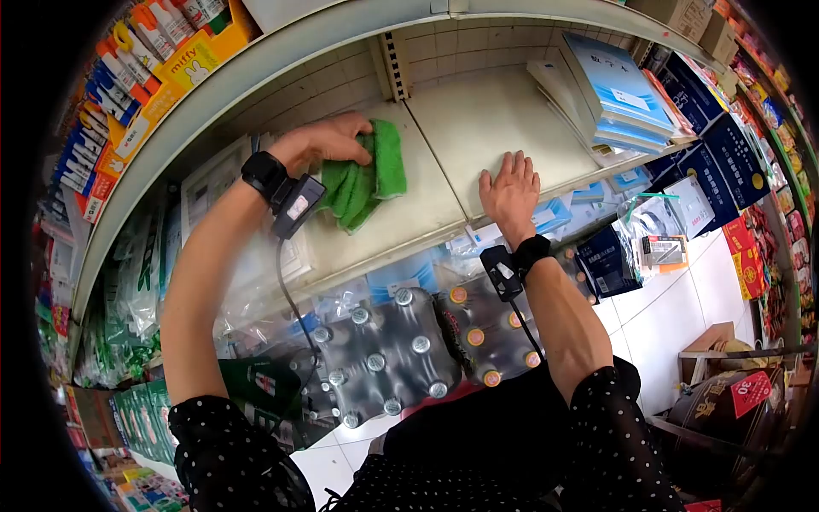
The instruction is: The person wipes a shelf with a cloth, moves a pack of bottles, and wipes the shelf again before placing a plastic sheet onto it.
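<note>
A: Shelving layout?
B: White shelf (478, 119), 2 boards butted at a seam. Tile-pattern back panel (461, 51). Curved upper shelf (256, 68) above. Booklets (614, 94) stacked at its right end.
A: Floor?
B: White tiles (674, 316). Shrink-wrapped bottle packs (384, 350) stand under the shelf, cardboard box (712, 341) at right.
A: Light?
B: Even, bright.

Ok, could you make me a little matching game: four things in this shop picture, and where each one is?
Things:
1. green cloth
2. right hand
3. blue booklets
4. bottle packs

Places:
A. below the shelf
B. under the left hand
C. flat on the bare shelf board
D. stacked at the shelf's right end

Pairs: 1-B, 2-C, 3-D, 4-A
</note>
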`<act>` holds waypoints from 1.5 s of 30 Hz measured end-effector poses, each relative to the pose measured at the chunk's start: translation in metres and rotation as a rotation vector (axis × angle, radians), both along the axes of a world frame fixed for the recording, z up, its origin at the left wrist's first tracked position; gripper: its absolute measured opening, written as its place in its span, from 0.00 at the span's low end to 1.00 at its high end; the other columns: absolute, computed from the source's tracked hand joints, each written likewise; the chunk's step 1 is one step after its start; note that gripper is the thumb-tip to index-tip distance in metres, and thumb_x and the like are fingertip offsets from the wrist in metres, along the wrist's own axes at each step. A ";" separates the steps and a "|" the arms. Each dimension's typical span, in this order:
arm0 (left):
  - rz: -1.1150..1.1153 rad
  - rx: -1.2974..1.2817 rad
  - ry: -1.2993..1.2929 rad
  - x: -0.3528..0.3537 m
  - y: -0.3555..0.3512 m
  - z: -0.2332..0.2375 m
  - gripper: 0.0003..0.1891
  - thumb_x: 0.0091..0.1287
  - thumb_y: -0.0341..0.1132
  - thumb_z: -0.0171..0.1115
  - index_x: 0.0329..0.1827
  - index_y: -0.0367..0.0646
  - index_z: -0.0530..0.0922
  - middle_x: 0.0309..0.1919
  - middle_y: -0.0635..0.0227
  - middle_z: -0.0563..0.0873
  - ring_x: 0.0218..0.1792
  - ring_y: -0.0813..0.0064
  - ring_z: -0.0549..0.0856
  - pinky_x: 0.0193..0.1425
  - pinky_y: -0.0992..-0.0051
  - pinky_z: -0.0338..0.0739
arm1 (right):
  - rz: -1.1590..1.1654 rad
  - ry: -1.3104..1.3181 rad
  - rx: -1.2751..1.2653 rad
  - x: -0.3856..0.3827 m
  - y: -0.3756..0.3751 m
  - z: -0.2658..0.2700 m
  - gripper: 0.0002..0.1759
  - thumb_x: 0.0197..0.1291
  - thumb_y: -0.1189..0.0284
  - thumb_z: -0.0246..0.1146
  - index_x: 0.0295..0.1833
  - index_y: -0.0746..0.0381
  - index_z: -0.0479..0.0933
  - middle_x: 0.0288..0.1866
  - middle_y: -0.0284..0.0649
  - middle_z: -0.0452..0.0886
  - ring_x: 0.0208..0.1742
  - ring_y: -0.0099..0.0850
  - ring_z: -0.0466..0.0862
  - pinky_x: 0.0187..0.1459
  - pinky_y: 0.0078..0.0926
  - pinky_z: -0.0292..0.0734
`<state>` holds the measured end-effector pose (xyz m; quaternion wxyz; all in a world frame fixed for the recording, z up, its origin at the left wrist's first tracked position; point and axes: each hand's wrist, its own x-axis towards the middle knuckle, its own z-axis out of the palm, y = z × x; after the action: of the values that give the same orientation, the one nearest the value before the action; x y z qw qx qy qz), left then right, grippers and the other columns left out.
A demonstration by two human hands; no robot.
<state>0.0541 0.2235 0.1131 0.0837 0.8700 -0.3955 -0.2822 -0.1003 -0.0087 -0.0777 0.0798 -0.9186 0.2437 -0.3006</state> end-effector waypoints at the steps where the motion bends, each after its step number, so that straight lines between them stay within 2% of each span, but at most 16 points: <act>1: 0.006 0.047 -0.160 0.002 -0.005 0.001 0.26 0.53 0.44 0.67 0.52 0.36 0.81 0.48 0.56 0.85 0.47 0.66 0.83 0.52 0.68 0.77 | 0.005 0.001 0.007 0.000 -0.001 0.001 0.33 0.59 0.58 0.57 0.63 0.71 0.69 0.68 0.57 0.68 0.71 0.52 0.65 0.69 0.50 0.57; 3: 0.019 0.141 -0.477 0.004 -0.014 0.004 0.24 0.52 0.45 0.68 0.47 0.36 0.84 0.41 0.57 0.87 0.40 0.64 0.85 0.46 0.68 0.79 | 0.005 0.008 0.021 -0.001 0.000 -0.001 0.33 0.59 0.57 0.56 0.63 0.71 0.69 0.69 0.57 0.68 0.72 0.52 0.64 0.70 0.50 0.56; 4: 0.077 0.024 -0.470 0.009 -0.012 0.004 0.27 0.51 0.55 0.69 0.32 0.32 0.84 0.29 0.58 0.86 0.33 0.68 0.86 0.38 0.68 0.78 | -0.001 0.010 0.025 0.001 0.000 -0.002 0.33 0.59 0.57 0.56 0.63 0.71 0.69 0.69 0.58 0.68 0.72 0.52 0.64 0.70 0.50 0.56; 8: 0.239 -0.165 -0.058 0.027 -0.001 0.012 0.36 0.53 0.67 0.69 0.38 0.34 0.85 0.32 0.61 0.87 0.32 0.71 0.86 0.38 0.70 0.79 | -0.002 0.013 0.055 0.001 0.000 -0.001 0.33 0.59 0.57 0.55 0.63 0.72 0.69 0.70 0.58 0.66 0.73 0.52 0.63 0.71 0.50 0.54; 15: 0.361 -0.137 0.000 0.020 0.015 0.021 0.33 0.58 0.64 0.68 0.45 0.37 0.85 0.38 0.65 0.88 0.38 0.76 0.86 0.43 0.76 0.79 | 0.005 -0.024 0.027 0.001 0.000 0.000 0.32 0.58 0.59 0.56 0.60 0.73 0.70 0.68 0.60 0.67 0.71 0.53 0.65 0.69 0.50 0.57; 21: 0.407 -0.397 0.545 0.011 0.032 0.026 0.35 0.60 0.62 0.67 0.56 0.39 0.80 0.51 0.65 0.84 0.50 0.75 0.83 0.55 0.75 0.77 | 0.024 -0.016 0.056 0.000 0.001 0.006 0.31 0.58 0.60 0.56 0.59 0.73 0.70 0.68 0.60 0.68 0.71 0.54 0.64 0.68 0.50 0.57; 22: 0.431 -0.459 0.507 0.001 0.029 0.028 0.31 0.61 0.60 0.66 0.54 0.40 0.81 0.51 0.64 0.83 0.52 0.74 0.81 0.56 0.73 0.76 | 0.018 -0.028 0.051 0.000 0.001 0.004 0.31 0.57 0.60 0.56 0.59 0.73 0.70 0.68 0.61 0.68 0.71 0.54 0.64 0.68 0.50 0.57; 25: 0.374 -0.384 -0.337 -0.002 0.029 0.011 0.26 0.60 0.56 0.69 0.44 0.39 0.81 0.36 0.65 0.85 0.39 0.75 0.85 0.44 0.77 0.80 | 0.017 -0.022 0.041 -0.003 0.001 0.001 0.31 0.57 0.60 0.56 0.59 0.73 0.70 0.68 0.60 0.68 0.71 0.53 0.64 0.69 0.50 0.57; 29: 0.647 -0.851 0.440 0.002 0.030 0.025 0.21 0.62 0.50 0.69 0.42 0.41 0.79 0.35 0.64 0.83 0.37 0.74 0.84 0.46 0.73 0.81 | 0.015 -0.042 0.056 -0.001 0.001 0.002 0.31 0.57 0.60 0.56 0.60 0.73 0.70 0.68 0.60 0.68 0.71 0.53 0.64 0.69 0.51 0.57; 33: 0.615 -1.054 0.501 -0.016 0.032 0.029 0.14 0.60 0.39 0.69 0.44 0.41 0.81 0.36 0.66 0.83 0.38 0.73 0.84 0.46 0.73 0.82 | -0.027 0.028 0.017 0.002 -0.001 0.000 0.34 0.60 0.55 0.58 0.65 0.69 0.69 0.69 0.56 0.68 0.72 0.53 0.65 0.69 0.52 0.59; 35: 0.640 -1.020 0.633 -0.017 0.033 0.040 0.14 0.58 0.36 0.69 0.45 0.41 0.81 0.37 0.66 0.83 0.39 0.72 0.84 0.46 0.73 0.82 | -0.020 0.031 0.017 0.000 0.000 0.001 0.35 0.60 0.55 0.58 0.65 0.69 0.69 0.69 0.56 0.68 0.72 0.53 0.65 0.69 0.52 0.59; 40: 0.606 -0.971 0.745 -0.002 0.023 0.027 0.13 0.56 0.33 0.69 0.45 0.42 0.83 0.39 0.67 0.84 0.39 0.73 0.84 0.48 0.75 0.82 | 0.012 -0.029 0.024 0.001 0.001 0.002 0.30 0.57 0.60 0.56 0.58 0.72 0.71 0.67 0.59 0.69 0.70 0.53 0.66 0.68 0.50 0.57; 41: 0.678 -0.993 0.733 0.003 0.023 0.011 0.13 0.58 0.35 0.68 0.44 0.42 0.83 0.40 0.67 0.85 0.42 0.72 0.84 0.51 0.73 0.81 | 0.016 -0.025 0.025 0.000 0.001 0.004 0.30 0.57 0.60 0.56 0.58 0.72 0.71 0.67 0.59 0.69 0.70 0.53 0.66 0.68 0.50 0.58; 42: 0.406 -0.998 0.444 0.027 0.028 -0.017 0.14 0.58 0.36 0.67 0.46 0.41 0.83 0.40 0.67 0.85 0.42 0.71 0.84 0.52 0.72 0.81 | 0.016 -0.032 0.021 -0.001 0.001 0.004 0.30 0.57 0.60 0.56 0.58 0.73 0.71 0.67 0.59 0.69 0.70 0.53 0.66 0.68 0.50 0.58; 44: 0.310 -0.798 0.106 0.060 0.017 -0.072 0.21 0.60 0.42 0.66 0.53 0.39 0.81 0.47 0.62 0.85 0.48 0.67 0.84 0.55 0.70 0.79 | 0.014 -0.041 0.011 -0.001 0.001 0.003 0.30 0.57 0.60 0.56 0.58 0.73 0.70 0.67 0.59 0.69 0.70 0.53 0.66 0.68 0.50 0.58; 45: 0.479 -0.612 0.058 0.065 0.000 -0.098 0.26 0.61 0.47 0.65 0.58 0.38 0.79 0.52 0.57 0.85 0.52 0.63 0.83 0.58 0.70 0.77 | 0.012 -0.041 0.008 0.000 0.001 0.002 0.31 0.58 0.60 0.57 0.59 0.73 0.70 0.67 0.60 0.69 0.70 0.54 0.66 0.68 0.51 0.58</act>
<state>0.1192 0.2236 0.0150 0.4139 0.8642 -0.2447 -0.1481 -0.1006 -0.0075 -0.0758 0.0902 -0.9135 0.2374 -0.3177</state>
